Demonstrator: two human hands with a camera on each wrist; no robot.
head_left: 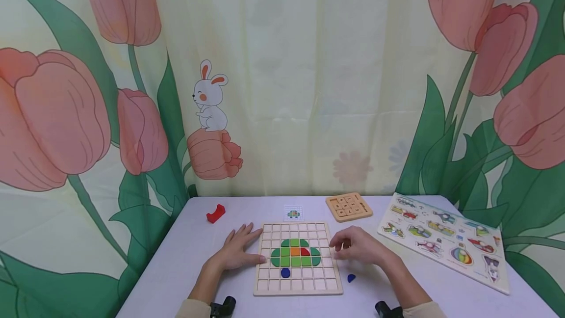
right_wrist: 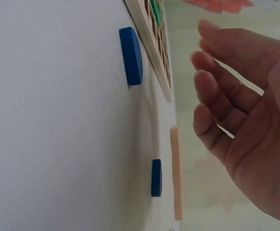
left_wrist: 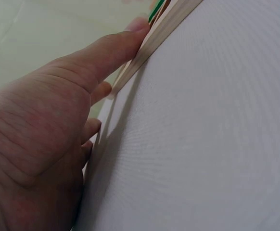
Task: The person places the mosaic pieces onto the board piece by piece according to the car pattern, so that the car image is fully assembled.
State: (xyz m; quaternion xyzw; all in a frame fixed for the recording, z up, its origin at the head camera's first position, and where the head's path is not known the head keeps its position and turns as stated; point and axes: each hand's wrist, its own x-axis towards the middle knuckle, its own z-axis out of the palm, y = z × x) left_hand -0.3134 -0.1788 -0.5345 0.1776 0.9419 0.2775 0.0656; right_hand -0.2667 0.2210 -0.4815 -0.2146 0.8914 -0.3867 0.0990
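white table (head_left: 176, 269): one grid board (head_left: 297, 288), two loose blue pieces (head_left: 351, 278), both hands' fingers (head_left: 247, 232) relaxed.

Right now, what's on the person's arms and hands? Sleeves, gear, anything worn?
Both hands, the left hand and the right hand, are bare: no gloves, and no rings or watch that show. Beige sleeves cover the arms near the bottom edge, forearms bare beyond them. A small black camera sits at each wrist, the other on the right. No cables or markings show.

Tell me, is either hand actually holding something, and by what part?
Nothing is gripped. The left hand lies flat, thumb pressing the left edge of the wooden grid board. The right hand hovers with loosely curled, empty fingers.
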